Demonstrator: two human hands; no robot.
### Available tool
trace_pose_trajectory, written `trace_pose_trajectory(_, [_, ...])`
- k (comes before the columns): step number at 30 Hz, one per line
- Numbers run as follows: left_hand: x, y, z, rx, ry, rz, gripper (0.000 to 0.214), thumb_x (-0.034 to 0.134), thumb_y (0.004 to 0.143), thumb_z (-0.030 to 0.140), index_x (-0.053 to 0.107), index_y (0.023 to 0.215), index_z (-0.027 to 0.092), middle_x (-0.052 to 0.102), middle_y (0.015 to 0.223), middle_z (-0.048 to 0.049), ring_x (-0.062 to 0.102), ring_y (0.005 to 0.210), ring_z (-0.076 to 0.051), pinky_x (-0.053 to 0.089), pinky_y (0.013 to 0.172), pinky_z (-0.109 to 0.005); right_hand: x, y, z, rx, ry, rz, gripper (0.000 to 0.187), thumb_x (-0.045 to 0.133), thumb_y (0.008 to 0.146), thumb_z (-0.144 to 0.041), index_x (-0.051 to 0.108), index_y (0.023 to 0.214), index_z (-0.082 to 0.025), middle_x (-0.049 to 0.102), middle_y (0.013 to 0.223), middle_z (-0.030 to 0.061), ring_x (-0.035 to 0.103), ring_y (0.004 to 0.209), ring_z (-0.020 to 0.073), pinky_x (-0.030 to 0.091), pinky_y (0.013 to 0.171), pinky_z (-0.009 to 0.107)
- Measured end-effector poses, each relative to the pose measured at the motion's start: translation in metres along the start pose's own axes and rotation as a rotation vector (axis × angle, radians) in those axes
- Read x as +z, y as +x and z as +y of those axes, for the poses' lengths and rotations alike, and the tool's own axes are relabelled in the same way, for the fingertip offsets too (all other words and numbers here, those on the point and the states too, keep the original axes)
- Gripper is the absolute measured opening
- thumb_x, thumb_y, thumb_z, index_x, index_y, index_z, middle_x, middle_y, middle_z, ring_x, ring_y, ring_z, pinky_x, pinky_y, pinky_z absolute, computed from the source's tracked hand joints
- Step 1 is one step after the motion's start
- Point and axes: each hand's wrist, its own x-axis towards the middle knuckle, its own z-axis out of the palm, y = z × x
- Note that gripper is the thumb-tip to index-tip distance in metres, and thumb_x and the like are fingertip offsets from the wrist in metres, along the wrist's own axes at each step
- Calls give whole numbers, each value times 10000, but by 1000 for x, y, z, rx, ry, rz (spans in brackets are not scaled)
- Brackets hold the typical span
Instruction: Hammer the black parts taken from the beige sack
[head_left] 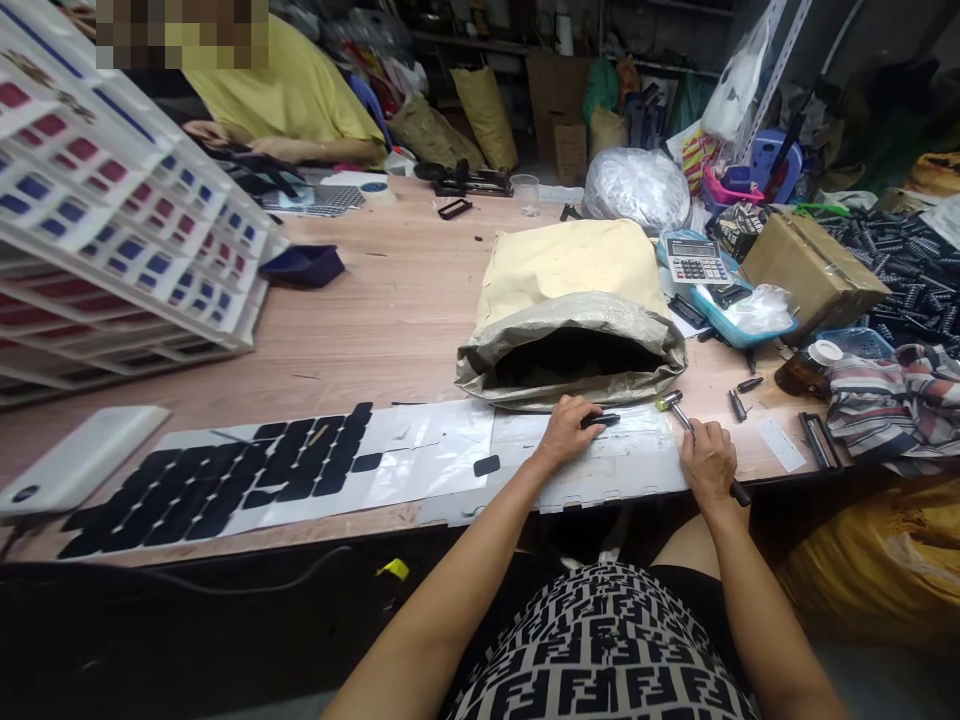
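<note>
My left hand (568,428) is closed on a small black elongated piece (602,420), held flat on a white sheet (600,465) at the table's near edge. My right hand (707,461) grips the black handle of a small hammer (675,404); its metal head with a yellow-green band rests on the sheet to the right of the black piece. An open grey woven sack (570,350) lies just behind both hands, its dark mouth facing me.
Rows of black pads (247,480) lie on white sheets to the left, beside a white power bank (75,460). Stacked printed card sheets (112,220) fill the far left. A calculator (696,260), blue tray, cardboard box (814,270) and checked cloth (892,400) crowd the right. A person in yellow (292,100) sits opposite.
</note>
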Motion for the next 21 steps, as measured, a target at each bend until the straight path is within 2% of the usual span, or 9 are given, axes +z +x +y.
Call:
trace_pose_trajectory(3, [-1, 3, 2, -4, -12, -3, 173, 763, 799, 230, 722, 965, 205, 684, 918, -26, 523, 925, -221, 443, 871, -351, -5, 0, -2, 41, 151, -26, 281, 498, 941, -237, 725, 1095, -173, 660, 912, 94, 551, 869, 237, 396, 743, 334])
trace_pose_trajectory(5, [-2, 4, 3, -7, -14, -9, 173, 768, 791, 218, 724, 958, 204, 681, 914, -26, 526, 931, -222, 442, 879, -353, -9, -2, -9, 77, 326, -49, 296, 491, 946, -266, 727, 1101, -176, 681, 942, 97, 592, 896, 238, 443, 777, 336])
trace_pose_trajectory(10, [-4, 6, 6, -40, -4, -36, 182, 763, 793, 232, 730, 971, 217, 681, 938, -29, 533, 955, -232, 439, 898, -370, -24, -7, -44, 81, 730, -166, 305, 499, 959, -325, 723, 1110, -184, 709, 1024, 97, 660, 965, 230, 515, 848, 342])
trace_pose_trajectory(14, [-6, 6, 8, -36, -9, -47, 176, 755, 801, 242, 733, 974, 219, 677, 942, -28, 531, 964, -228, 428, 911, -375, -30, -7, -62, 41, 803, -196, 302, 495, 968, -323, 724, 1111, -189, 708, 1025, 99, 668, 976, 229, 527, 859, 348])
trace_pose_trajectory(21, [-5, 8, 8, -62, -18, -65, 194, 757, 799, 239, 730, 991, 231, 671, 968, -28, 527, 979, -228, 411, 937, -391, -28, -7, -67, 35, 751, -256, 281, 510, 939, -297, 737, 1073, -198, 718, 988, 93, 679, 923, 235, 534, 845, 359])
